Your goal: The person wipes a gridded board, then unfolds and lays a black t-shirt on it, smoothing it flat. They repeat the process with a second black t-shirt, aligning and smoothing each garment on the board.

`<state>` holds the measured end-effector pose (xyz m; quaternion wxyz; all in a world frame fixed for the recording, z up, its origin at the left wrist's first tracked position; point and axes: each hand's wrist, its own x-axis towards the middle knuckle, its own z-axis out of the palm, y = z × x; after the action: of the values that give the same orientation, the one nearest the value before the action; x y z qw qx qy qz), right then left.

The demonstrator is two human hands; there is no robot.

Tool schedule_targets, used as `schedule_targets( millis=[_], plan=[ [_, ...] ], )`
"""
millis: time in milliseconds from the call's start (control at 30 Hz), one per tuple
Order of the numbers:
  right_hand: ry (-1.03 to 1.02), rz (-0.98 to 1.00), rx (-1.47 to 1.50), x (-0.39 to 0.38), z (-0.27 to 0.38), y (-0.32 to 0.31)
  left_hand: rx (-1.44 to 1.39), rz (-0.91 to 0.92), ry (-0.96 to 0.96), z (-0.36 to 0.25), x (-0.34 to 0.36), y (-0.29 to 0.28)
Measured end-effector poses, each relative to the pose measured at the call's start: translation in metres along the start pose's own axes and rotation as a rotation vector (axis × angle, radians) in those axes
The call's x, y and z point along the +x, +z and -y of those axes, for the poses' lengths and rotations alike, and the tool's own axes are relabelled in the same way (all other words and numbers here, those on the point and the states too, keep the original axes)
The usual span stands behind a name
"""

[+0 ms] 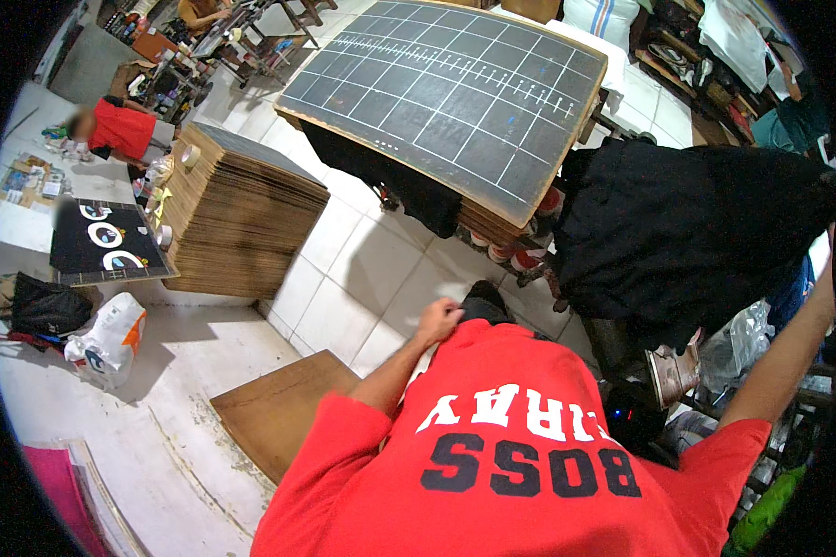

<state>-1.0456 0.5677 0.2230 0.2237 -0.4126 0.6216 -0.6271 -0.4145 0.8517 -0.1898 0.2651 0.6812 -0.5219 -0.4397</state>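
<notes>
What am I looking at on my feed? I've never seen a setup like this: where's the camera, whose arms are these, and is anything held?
There is no machine here, just a person with two bare hands. The single picture comes from a wide camera on their head, looking down, so straight edges bend near the rim. The red shirt at the bottom is their own. The left hand is close to the front of the shirt; I cannot tell whether it holds anything. The right forearm reaches to the right rim, where its hand is out of sight. Ahead lies a dark board with white grid lines. Right of it is a black cloth, and to the left a tall stack of boards.
</notes>
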Motion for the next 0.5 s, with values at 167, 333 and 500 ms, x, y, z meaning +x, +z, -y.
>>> schedule_targets(
  millis=[167,333,500],
  plan=[
    [-0.194,-0.172,-0.111,-0.052,0.01,0.031,0.239,-0.12,-0.671,0.135,-0.083,-0.074],
    [-0.4,-0.293,-0.13,-0.116,0.036,0.077,-0.041,-0.255,-0.884,0.194,-0.139,-0.091],
    [-0.61,-0.32,-0.098,-0.169,0.079,0.145,-0.148,-0.261,-0.731,0.176,-0.131,-0.085]
  ],
)
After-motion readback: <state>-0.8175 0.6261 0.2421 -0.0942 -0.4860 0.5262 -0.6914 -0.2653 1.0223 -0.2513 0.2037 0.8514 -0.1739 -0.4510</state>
